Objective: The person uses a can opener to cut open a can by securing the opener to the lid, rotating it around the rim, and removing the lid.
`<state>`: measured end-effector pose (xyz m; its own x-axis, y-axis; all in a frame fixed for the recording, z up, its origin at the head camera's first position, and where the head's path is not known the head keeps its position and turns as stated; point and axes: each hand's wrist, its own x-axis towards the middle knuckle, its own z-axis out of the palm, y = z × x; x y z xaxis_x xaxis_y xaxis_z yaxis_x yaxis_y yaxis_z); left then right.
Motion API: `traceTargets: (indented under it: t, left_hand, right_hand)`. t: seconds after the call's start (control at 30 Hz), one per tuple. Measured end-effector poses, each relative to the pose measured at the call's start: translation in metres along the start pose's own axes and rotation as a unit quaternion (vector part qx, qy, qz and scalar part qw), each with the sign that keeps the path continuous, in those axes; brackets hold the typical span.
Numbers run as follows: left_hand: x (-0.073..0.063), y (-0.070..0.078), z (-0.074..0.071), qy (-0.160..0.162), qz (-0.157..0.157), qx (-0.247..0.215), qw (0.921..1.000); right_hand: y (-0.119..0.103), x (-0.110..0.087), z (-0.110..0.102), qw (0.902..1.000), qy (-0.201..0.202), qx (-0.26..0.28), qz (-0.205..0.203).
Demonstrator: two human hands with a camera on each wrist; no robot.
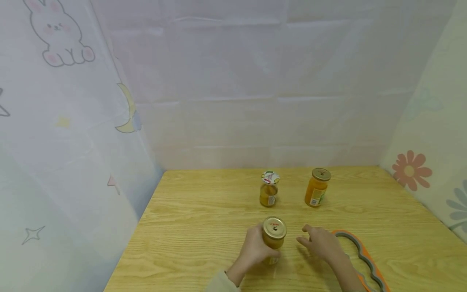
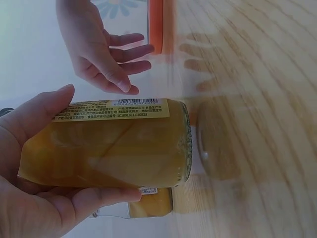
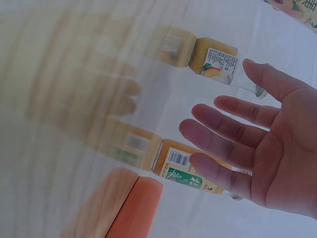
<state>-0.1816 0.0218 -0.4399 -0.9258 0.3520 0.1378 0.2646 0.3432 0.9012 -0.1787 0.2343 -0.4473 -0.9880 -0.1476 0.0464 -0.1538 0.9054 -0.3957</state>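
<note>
My left hand grips a glass jar of yellow-orange fruit with a gold lid, thumb and fingers around its sides. In the left wrist view the held jar stands upright relative to the wooden table, its base close over the surface. A yellow label with a barcode shows on it. My right hand hovers just right of this jar, apart from it and empty. In the right wrist view the fingers of that right hand are spread and loosely extended.
Behind the hands stand a small jar with a white patterned lid and, right of it, an orange fruit jar. An orange-and-grey jar opener with wavy inner edges lies beside my right forearm. A printed cloth hangs behind the table.
</note>
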Motion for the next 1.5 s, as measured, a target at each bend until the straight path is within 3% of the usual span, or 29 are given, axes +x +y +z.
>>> traceTargets:
  t: [0.63,1.5]
  left_hand:
    - [-0.0047,-0.0012,0.0033,-0.028,-0.013,0.010,0.9995]
    - [-0.0059,-0.0071,0.0037,-0.023,0.002,-0.002,0.9997]
  right_hand:
    - [-0.0019,-0.0021,0.0002,0.9999,-0.009,0.003,0.012]
    - [-0.0037,-0.0007,-0.0026,0.9999,-0.007,-0.009,0.002]
